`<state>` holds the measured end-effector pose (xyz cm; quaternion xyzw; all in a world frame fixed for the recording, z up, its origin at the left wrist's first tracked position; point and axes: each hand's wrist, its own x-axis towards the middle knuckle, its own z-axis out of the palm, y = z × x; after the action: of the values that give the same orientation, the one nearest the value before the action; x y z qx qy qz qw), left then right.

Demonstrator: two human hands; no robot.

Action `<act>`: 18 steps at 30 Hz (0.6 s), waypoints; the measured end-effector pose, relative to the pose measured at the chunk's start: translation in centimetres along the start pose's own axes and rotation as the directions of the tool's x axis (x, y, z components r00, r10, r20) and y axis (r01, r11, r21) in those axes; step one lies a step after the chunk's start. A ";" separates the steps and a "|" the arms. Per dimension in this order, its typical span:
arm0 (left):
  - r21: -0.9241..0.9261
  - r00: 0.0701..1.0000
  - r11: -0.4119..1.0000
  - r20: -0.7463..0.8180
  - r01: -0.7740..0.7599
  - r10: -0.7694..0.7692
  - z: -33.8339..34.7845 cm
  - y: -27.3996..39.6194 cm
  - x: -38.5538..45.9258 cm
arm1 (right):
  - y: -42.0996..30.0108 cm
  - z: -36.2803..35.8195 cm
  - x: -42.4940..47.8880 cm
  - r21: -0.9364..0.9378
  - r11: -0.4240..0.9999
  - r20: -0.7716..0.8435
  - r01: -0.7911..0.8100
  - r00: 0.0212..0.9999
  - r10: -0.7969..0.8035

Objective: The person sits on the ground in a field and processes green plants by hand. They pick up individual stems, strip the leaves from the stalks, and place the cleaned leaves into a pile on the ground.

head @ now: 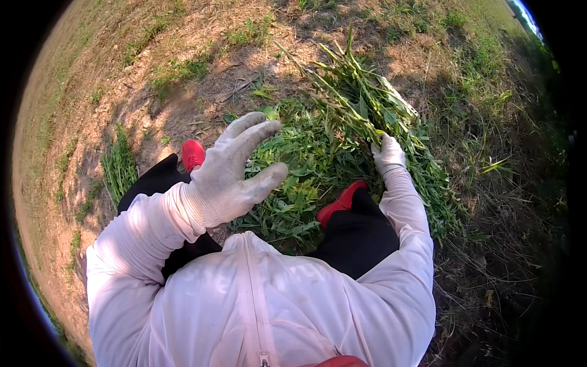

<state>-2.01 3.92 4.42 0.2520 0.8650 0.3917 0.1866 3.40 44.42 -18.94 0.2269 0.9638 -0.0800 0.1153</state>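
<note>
My left hand, in a pale, soiled work glove, is raised in front of my chest with its fingers spread and nothing in them. My right hand, gloved too, is closed on green plant stems at the right edge of a leafy heap. The stems fan up and away from that hand, over a larger bundle of cut leafy stalks. Loose green leaves cover the ground between my feet. How many stems the right hand grips is hidden by its fingers.
My red shoes stand on either side of the leaf heap. A smaller bunch of green stalks lies beyond my left leg. Cut leafy stalks also lie along my right forearm. Dry soil with grass tufts stretches ahead.
</note>
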 end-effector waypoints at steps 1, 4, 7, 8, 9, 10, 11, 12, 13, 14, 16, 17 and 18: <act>0.021 0.999 0.999 -0.024 -0.040 0.040 0.0 -0.2 -0.2 | -0.4 -1.0 -0.8 -0.035 0.999 0.020 -0.007 1.000 0.008; 0.114 0.983 0.981 -0.078 -0.158 0.168 -0.1 -0.8 -0.3 | -2.0 -4.7 -3.0 -0.113 0.992 0.065 -0.061 0.996 0.069; 0.172 0.969 0.967 -0.126 -0.188 0.211 -0.1 -1.2 -0.5 | -0.9 -6.4 -3.9 0.044 0.962 0.014 -0.270 0.963 0.269; 0.209 0.972 0.963 -0.129 -0.169 0.198 -0.3 -1.3 -0.7 | -0.8 -8.2 -4.4 0.073 0.949 0.074 -0.308 0.950 0.302; 0.232 0.974 0.960 -0.124 -0.158 0.190 -0.5 -1.2 -0.6 | 1.4 -8.1 -4.6 0.213 0.935 0.078 -0.285 0.958 0.275; 0.255 0.978 0.958 -0.127 -0.130 0.167 -0.7 -1.2 -0.9 | 1.5 -8.8 -5.6 0.270 0.922 0.042 -0.278 0.960 0.277; 0.279 0.981 0.955 -0.131 -0.103 0.144 -1.0 -1.2 -1.0 | 1.5 -9.6 -6.5 0.326 0.907 0.006 -0.266 0.960 0.280; 0.280 0.982 0.953 -0.113 -0.115 0.152 -1.0 -1.4 -0.6 | 4.5 -9.2 -6.1 0.416 0.876 0.087 -0.244 0.970 0.229; 0.286 0.981 0.950 -0.107 -0.124 0.160 -1.0 -1.4 -0.1 | 7.9 -8.6 -5.9 0.505 0.828 0.168 -0.242 0.969 0.181; 0.302 0.983 0.949 -0.127 -0.091 0.135 -1.1 -1.8 -0.2 | 6.4 -10.4 -6.3 0.528 0.807 0.218 -0.265 0.960 0.173; 0.299 0.985 0.952 -0.136 -0.062 0.107 -1.5 -1.7 -0.3 | 5.8 -12.8 -7.0 0.568 0.775 0.246 -0.278 0.956 0.162; 0.294 0.985 0.954 -0.136 -0.060 0.104 -1.8 -1.3 -0.3 | 5.8 -14.3 -7.9 0.525 0.791 0.193 -0.313 0.949 0.248; 0.287 0.986 0.956 -0.132 -0.060 0.101 -2.0 -0.8 -0.4 | 3.0 -17.7 -10.2 0.482 0.801 0.135 -0.354 0.934 0.332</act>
<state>-3.01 2.02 5.09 0.2819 0.9122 0.2893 0.0691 10.38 46.47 0.40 0.4175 0.8502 -0.3089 0.0864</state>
